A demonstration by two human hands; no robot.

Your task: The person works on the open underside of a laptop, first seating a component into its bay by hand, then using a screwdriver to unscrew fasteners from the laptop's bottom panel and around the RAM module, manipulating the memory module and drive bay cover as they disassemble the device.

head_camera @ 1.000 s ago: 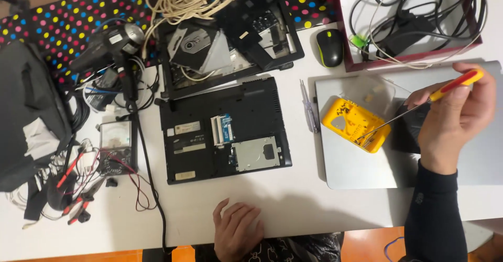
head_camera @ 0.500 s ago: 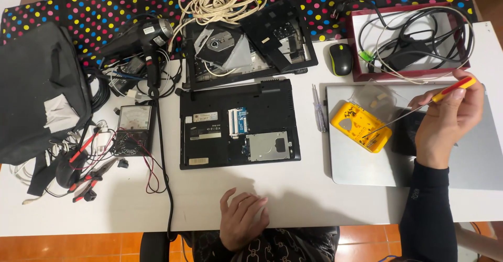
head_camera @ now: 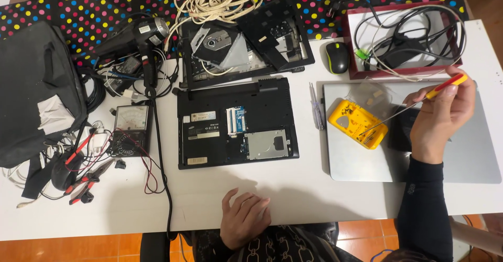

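My right hand (head_camera: 439,118) grips a screwdriver (head_camera: 444,85) with a red and yellow handle; its thin shaft slants down to a yellow parts tray (head_camera: 356,122) that rests on a closed silver laptop (head_camera: 367,162). My left hand (head_camera: 244,217) lies flat on the white table's front edge, fingers apart, holding nothing. In front of it sits a black laptop (head_camera: 236,123) turned bottom up with its cover off, showing a hard drive and a memory board.
A dismantled laptop shell with cream cable (head_camera: 243,36) lies behind. A multimeter (head_camera: 128,131), pliers and wires clutter the left by a black bag (head_camera: 39,89). A mouse (head_camera: 337,57) and a cable-filled red box (head_camera: 406,36) sit back right.
The camera view has shifted, so everything sits further right in the frame. My right hand still holds the screwdriver at the yellow tray; my left hand stays on the table edge.
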